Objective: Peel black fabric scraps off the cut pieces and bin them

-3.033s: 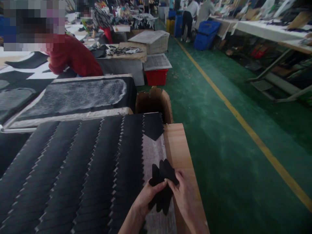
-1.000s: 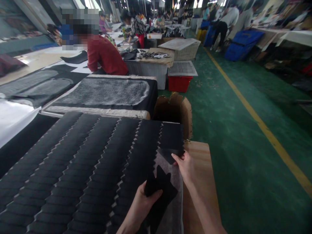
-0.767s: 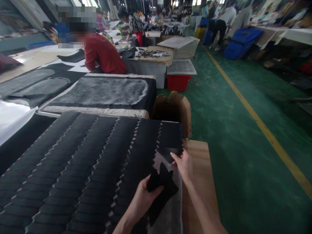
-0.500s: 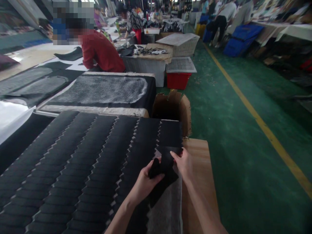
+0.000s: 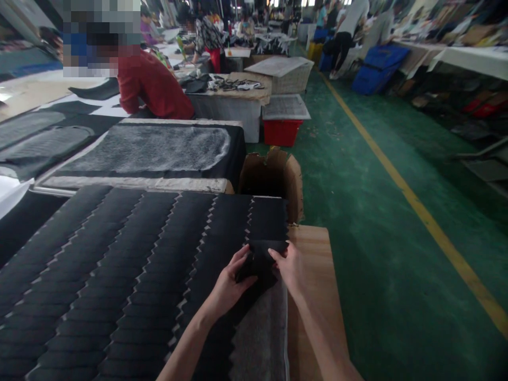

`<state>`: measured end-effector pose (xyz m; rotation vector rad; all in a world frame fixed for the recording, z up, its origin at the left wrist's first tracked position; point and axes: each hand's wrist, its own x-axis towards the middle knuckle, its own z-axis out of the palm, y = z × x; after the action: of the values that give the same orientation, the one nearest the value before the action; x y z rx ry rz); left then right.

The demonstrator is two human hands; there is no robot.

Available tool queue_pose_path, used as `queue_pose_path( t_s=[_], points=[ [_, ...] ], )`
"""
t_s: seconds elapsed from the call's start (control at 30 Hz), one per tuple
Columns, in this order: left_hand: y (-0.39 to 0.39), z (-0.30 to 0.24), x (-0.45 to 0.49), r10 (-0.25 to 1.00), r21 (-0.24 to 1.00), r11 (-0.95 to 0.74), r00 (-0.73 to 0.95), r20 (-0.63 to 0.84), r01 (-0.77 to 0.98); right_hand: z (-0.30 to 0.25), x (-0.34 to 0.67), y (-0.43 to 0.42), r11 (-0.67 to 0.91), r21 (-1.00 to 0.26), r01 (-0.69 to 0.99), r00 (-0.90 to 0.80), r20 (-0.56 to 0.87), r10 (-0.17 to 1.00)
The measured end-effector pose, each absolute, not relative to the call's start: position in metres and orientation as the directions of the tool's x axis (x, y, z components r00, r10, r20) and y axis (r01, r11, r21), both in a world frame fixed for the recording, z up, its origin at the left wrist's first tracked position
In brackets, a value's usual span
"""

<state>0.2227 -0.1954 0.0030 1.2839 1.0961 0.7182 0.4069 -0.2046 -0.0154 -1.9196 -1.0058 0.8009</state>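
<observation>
My left hand (image 5: 229,284) is closed on a small bundle of black cut fabric pieces (image 5: 256,267). My right hand (image 5: 291,266) pinches the edge of a black piece at the end of the rightmost row, its fingertips touching the bundle. Both hands meet over the right end of a table covered with rows of overlapping black zigzag-edged pieces (image 5: 130,264). Beneath the hands lies bare grey felt backing (image 5: 260,333). A wooden table edge (image 5: 313,286) runs to the right of it.
An open cardboard box (image 5: 273,177) stands just beyond the table end. A person in a red top (image 5: 153,90) leans over a further table with grey-black mats (image 5: 151,148). A red bin (image 5: 281,131), a green floor with a yellow line (image 5: 397,174) and other workers lie beyond.
My left hand has carried the bundle up and forward to meet my right hand at the rightmost row's end. Three seconds ago both hands held the bundle lower down.
</observation>
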Motion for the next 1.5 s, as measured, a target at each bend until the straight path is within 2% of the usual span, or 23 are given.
queue_pose_path(
  t_s=[0.1,0.2,0.37,0.53,0.9,0.97,1.1,1.17,1.23,1.37,1.43,1.5],
  points=[
    [-0.195,0.002,0.222,0.902,0.968,0.196,0.359,-0.240,0.154,-0.003,0.412,-0.208,-0.390,-0.879,0.273,0.474,-0.230,0.850],
    [-0.195,0.000,0.222,0.908,0.969,0.175,0.351,-0.228,0.177,0.002,0.421,-0.209,-0.384,-0.873,0.301,0.477,-0.211,0.853],
    [-0.193,-0.006,0.220,0.916,0.966,0.150,0.338,-0.216,0.211,-0.016,0.434,-0.209,-0.412,-0.841,0.352,0.452,-0.233,0.861],
    [-0.192,-0.011,0.219,0.912,0.959,0.127,0.351,-0.214,0.254,-0.034,0.436,-0.210,-0.421,-0.855,0.303,0.466,-0.252,0.848],
    [-0.192,-0.010,0.226,0.925,0.970,0.176,0.309,-0.222,0.170,-0.045,0.438,-0.206,-0.482,-0.815,0.322,0.525,-0.270,0.807],
    [-0.193,-0.003,0.226,0.921,0.962,0.223,0.289,-0.260,0.155,-0.042,0.439,-0.208,-0.481,-0.805,0.347,0.545,-0.244,0.802],
    [-0.202,0.020,0.221,0.857,0.874,0.476,0.169,-0.487,0.100,-0.017,0.436,-0.223,-0.377,-0.795,0.476,0.566,-0.051,0.823],
    [-0.210,0.030,0.218,0.813,0.823,0.566,0.138,-0.566,0.039,0.005,0.428,-0.233,-0.298,-0.802,0.518,0.524,0.022,0.851],
    [-0.218,0.037,0.217,0.797,0.807,0.591,0.161,-0.583,-0.006,0.026,0.416,-0.240,-0.218,-0.834,0.507,0.434,0.028,0.900],
    [-0.232,0.037,0.218,0.815,0.838,0.546,0.245,-0.526,-0.017,0.046,0.391,-0.242,-0.102,-0.843,0.527,0.223,0.021,0.975],
    [-0.237,0.035,0.218,0.809,0.835,0.550,0.259,-0.527,-0.017,0.043,0.385,-0.240,-0.104,-0.867,0.487,0.187,-0.014,0.982],
    [-0.243,0.034,0.216,0.765,0.788,0.615,0.263,-0.588,-0.030,0.035,0.384,-0.240,-0.117,-0.916,0.383,0.203,-0.041,0.978]
  ],
)
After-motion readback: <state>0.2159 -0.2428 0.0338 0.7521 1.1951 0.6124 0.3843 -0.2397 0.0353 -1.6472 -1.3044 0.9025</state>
